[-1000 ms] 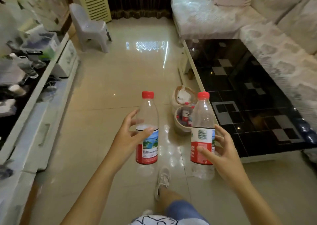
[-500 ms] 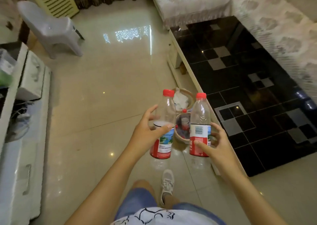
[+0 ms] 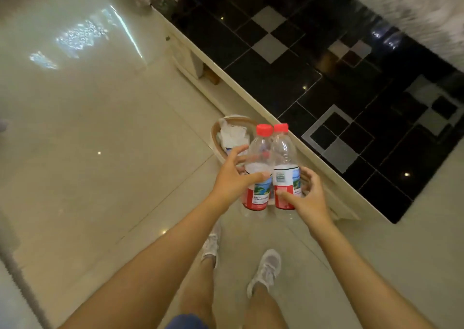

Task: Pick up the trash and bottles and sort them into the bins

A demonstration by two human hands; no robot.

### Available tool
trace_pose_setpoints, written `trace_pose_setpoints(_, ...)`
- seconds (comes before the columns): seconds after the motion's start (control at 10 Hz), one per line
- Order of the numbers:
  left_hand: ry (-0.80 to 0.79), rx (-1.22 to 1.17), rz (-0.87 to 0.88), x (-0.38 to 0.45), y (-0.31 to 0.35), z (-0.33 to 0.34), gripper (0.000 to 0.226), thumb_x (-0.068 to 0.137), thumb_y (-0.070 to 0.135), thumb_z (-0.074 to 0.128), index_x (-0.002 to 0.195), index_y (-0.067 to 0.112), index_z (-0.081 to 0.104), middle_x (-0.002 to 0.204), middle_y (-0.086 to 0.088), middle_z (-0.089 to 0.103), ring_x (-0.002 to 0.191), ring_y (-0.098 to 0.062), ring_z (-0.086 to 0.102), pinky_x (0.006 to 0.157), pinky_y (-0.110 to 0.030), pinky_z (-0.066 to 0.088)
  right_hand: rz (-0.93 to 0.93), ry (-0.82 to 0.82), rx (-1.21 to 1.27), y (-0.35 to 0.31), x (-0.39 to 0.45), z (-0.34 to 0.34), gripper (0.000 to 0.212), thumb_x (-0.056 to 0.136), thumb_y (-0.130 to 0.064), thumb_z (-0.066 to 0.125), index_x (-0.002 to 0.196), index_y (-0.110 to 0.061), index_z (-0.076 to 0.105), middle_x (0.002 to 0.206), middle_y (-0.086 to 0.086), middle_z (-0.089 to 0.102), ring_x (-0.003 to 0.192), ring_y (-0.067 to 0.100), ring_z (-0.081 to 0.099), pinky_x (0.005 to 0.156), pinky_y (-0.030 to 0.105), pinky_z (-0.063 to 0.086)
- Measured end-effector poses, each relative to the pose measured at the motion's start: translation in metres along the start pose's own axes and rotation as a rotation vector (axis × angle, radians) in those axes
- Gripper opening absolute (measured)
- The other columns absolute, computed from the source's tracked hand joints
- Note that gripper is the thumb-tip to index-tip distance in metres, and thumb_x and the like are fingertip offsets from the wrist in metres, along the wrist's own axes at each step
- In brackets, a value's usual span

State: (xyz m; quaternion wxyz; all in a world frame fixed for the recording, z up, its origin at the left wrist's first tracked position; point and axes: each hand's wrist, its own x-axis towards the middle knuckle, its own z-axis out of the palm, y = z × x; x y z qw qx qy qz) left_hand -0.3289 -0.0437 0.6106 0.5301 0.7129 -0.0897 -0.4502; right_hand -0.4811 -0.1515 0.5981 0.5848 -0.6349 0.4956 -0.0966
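Glossy cream tile floor [image 3: 100, 117], with window glare in the upper left; a low table with a black checkered glass top [image 3: 326, 82] and cream frame runs diagonally across the upper right, and a blurred pale furry cover [image 3: 426, 9] shows at the top right corner. The person stands facing the table edge, both arms extended forward and down. Left hand [image 3: 232, 180] grips a clear plastic bottle [image 3: 258, 168] with red cap and red-and-blue label, thumb across the label, fingers wrapped behind. Right hand [image 3: 305, 198] grips a second bottle [image 3: 285, 168] of the same type, barcode side facing up, thumb pressed on the red band, fingers curled round the far side. The two bottles are upright, side by side, touching or nearly so; both look empty. They are held above the floor, just in front of a tan bin [image 3: 221, 137] that stands against the table frame and holds crumpled white paper trash [image 3: 232, 134]. A second rim is partly visible behind the bottles and right hand; its contents cannot be made out. Below: bare legs, blue shorts hem, two pale sneakers [image 3: 266, 271] on the tile.
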Motion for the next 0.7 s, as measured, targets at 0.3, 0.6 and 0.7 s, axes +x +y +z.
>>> trace_pose_setpoints(0.3,-0.067,0.091,-0.008,0.180,-0.116,0.035,0.074,0.079,0.000,0.071,0.137,0.026,0.034,0.115,0.019,0.053,0.104,-0.005,0.057,0.081,-0.016,0.051,0.073,0.191,-0.077,0.119,0.151,0.059,0.077,0.056,-0.012,0.088,0.117,-0.036,0.045,0.112,-0.012,0.060,0.100,0.012,0.061,0.086,0.033,0.052)
trace_pose_setpoints(0.6,-0.283,0.395,-0.090,0.235,-0.208,0.060,0.109,0.058,0.044,0.072,0.147,0.030,0.012,0.146,-0.008,0.037,0.133,-0.024,0.040,0.105,-0.047,0.040,0.194,-0.007,0.034,0.201,0.180,0.065,0.109,0.048,-0.026,0.083,0.144,-0.022,0.032,0.142,0.000,0.044,0.125,0.016,0.049,0.104,0.041,0.042)
trace_pose_setpoints(0.7,-0.314,0.391,-0.051,0.189,-0.159,0.063,0.066,0.081,0.017,0.067,0.139,0.017,0.034,0.131,0.004,0.046,0.124,-0.015,0.045,0.106,-0.034,0.037,0.210,0.008,0.023,0.172,0.148,0.051,0.080,0.072,-0.002,0.077,0.141,-0.013,0.037,0.130,-0.006,0.047,0.117,0.010,0.048,0.093,0.016,0.039)
